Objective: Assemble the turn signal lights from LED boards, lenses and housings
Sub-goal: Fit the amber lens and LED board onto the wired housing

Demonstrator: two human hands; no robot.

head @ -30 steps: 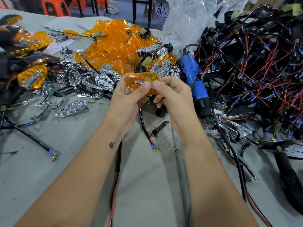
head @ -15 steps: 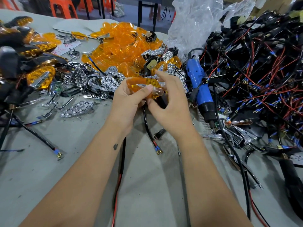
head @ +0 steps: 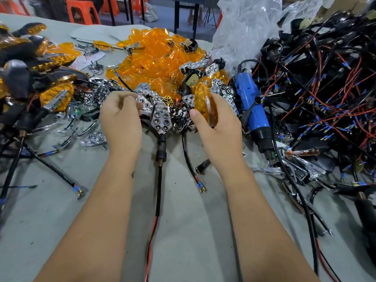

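The amber lens (head: 204,102) stands on edge in the right hand (head: 218,127), fingers curled behind it and the thumb lying across its near side, just above the heap of chrome reflectors (head: 183,117). Between the two hands lies a housing (head: 161,119) with a honeycomb reflector face up, its black stem (head: 161,147) pointing toward the person and trailing a black and red wire (head: 152,231) down the bench (head: 61,231). The left hand (head: 121,121) hovers just left of that housing, fingers curled in and the thumb meeting the fingertips — whether it pinches some small part I cannot tell. Behind the hands rises a pile of loose lenses (head: 154,58), orange and translucent. To the right, a blue screwdriver (head: 253,104) lies nose-down against a tangle of black, red and blue-tipped wiring (head: 325,88), with a crumpled clear bag (head: 244,31) behind it. On the far left sit finished lights (head: 56,96) — black bodies with amber faces — and a few chrome trim strips (head: 85,129) are scattered near them. A second cable (head: 191,165) with forked terminals lies just beside the right wrist.
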